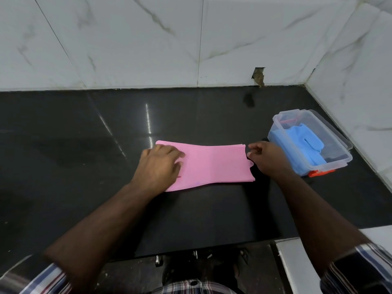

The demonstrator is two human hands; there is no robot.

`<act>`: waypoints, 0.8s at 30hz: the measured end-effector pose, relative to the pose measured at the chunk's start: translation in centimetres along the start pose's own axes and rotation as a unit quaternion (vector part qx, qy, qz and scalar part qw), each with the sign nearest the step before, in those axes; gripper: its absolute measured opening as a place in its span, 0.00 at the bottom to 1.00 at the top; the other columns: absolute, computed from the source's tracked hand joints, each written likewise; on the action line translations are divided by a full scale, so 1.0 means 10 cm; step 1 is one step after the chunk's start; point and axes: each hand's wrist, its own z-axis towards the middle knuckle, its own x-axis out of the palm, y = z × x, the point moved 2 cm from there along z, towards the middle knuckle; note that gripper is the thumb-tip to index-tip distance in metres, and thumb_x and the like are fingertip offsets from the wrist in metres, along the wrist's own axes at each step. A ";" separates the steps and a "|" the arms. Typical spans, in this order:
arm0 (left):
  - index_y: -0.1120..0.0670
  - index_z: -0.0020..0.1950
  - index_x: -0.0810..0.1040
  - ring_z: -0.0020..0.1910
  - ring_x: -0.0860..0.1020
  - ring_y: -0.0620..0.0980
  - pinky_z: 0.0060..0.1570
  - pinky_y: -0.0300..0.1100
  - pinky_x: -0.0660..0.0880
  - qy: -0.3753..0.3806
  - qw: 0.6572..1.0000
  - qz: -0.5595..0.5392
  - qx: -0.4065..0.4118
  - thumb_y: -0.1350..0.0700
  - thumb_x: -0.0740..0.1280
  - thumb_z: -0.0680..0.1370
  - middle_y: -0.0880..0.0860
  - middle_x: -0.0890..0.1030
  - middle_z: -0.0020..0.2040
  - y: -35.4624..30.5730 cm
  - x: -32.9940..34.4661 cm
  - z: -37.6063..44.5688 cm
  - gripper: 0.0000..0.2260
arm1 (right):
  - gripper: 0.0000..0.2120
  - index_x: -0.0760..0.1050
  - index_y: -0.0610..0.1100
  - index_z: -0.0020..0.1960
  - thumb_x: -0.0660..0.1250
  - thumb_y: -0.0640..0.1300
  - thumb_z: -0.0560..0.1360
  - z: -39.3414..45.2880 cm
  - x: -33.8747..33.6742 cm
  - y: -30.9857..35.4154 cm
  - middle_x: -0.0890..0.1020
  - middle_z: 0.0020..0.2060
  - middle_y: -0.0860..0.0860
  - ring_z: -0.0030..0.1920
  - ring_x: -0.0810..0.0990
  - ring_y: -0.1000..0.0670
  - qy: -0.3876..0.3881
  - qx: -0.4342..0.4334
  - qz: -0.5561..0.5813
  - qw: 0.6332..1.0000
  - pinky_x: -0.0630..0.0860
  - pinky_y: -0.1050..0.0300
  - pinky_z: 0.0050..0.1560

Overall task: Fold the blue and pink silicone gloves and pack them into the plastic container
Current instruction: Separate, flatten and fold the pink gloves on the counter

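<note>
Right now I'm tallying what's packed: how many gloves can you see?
2 visible: a pink glove flat on the counter under both hands, and a blue glove in the plastic container. More may lie beneath.

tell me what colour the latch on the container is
Orange-red, on the container's near end: latch, head view.

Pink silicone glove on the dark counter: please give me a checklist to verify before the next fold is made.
1. Pink silicone glove lies flat on the dark stone counter: ok.
2. Left hand presses the glove's left end down: ok.
3. Right hand pinches the right edge: ok.
4. Blue silicone glove already in the clear plastic container: ok.
5. Container open, with room left: ok.
6. Glove fingers tucked straight under the left hand: cannot tell.
</note>
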 end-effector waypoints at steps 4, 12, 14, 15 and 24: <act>0.47 0.66 0.77 0.66 0.71 0.55 0.61 0.54 0.66 -0.027 0.992 -0.039 -0.114 0.62 0.60 0.78 0.47 0.76 0.67 0.19 0.01 0.29 0.20 | 0.16 0.77 0.45 0.65 0.68 0.43 0.78 0.22 0.09 0.00 0.81 0.60 0.48 0.53 0.80 0.50 0.011 0.032 0.054 0.998 0.73 0.59 0.53; 0.54 0.58 0.81 0.55 0.79 0.57 0.55 0.47 0.74 0.023 0.974 -0.128 -0.188 0.60 0.60 0.79 0.55 0.83 0.55 0.55 0.20 0.49 0.12 | 0.04 0.77 0.46 0.46 0.66 0.46 0.78 0.35 0.06 0.04 0.82 0.41 0.50 0.42 0.81 0.50 -0.042 0.031 0.086 0.995 0.81 0.52 0.46; 0.53 0.53 0.81 0.52 0.79 0.54 0.52 0.45 0.74 0.006 0.969 -0.147 -0.199 0.60 0.62 0.80 0.53 0.83 0.52 0.56 0.18 0.50 0.09 | 0.04 0.77 0.47 0.46 0.67 0.47 0.77 0.37 0.08 0.04 0.82 0.42 0.50 0.43 0.81 0.49 -0.043 0.025 0.081 0.995 0.81 0.50 0.48; 0.52 0.52 0.81 0.51 0.79 0.53 0.52 0.44 0.74 -0.001 0.966 -0.157 -0.205 0.60 0.62 0.80 0.52 0.83 0.50 0.57 0.18 0.50 0.08 | 0.04 0.78 0.46 0.47 0.67 0.47 0.77 0.38 0.10 0.04 0.83 0.43 0.49 0.44 0.81 0.49 -0.040 0.021 0.070 0.997 0.81 0.49 0.49; 0.53 0.57 0.81 0.56 0.79 0.55 0.58 0.48 0.75 -0.015 0.968 -0.151 -0.202 0.58 0.65 0.78 0.52 0.82 0.54 0.55 0.14 0.47 0.10 | 0.21 0.74 0.47 0.69 0.68 0.48 0.77 0.48 0.18 0.01 0.80 0.63 0.48 0.56 0.81 0.47 0.051 -0.010 -0.001 0.999 0.77 0.52 0.60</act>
